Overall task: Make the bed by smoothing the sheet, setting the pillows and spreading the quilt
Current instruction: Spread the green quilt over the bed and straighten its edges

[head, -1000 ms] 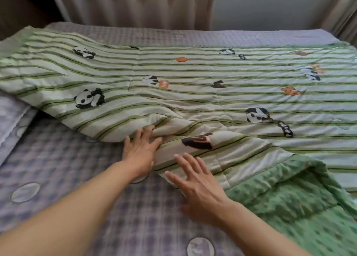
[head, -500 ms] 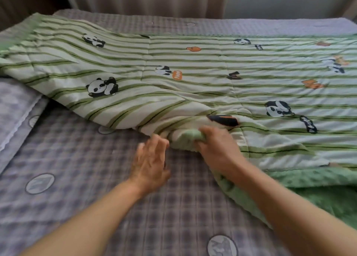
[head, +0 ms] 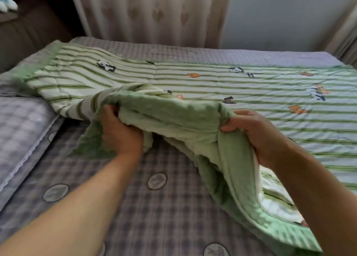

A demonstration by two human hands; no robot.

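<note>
A green striped quilt point(head: 251, 93) with panda prints lies across the far and right part of the bed. Its near edge is lifted and folded back, so the plain green underside point(head: 173, 118) shows. My left hand point(head: 119, 134) is closed on that raised edge at the left. A little to the right, my right hand point(head: 258, 134) grips the same edge. Under it lies the grey-purple checked sheet point(head: 135, 207) with round patches. A matching pillow point(head: 21, 126) rests at the left edge.
A pale curtain point(head: 150, 14) and a grey wall point(head: 280, 18) stand behind the bed. A dark brown headboard point(head: 29, 31) sits at the far left. Bare sheet shows along the far edge and in front of me.
Both hands went from lying flat by the quilt's crumpled edge to gripping it. The edge now hangs lifted off the sheet with its green underside turned up.
</note>
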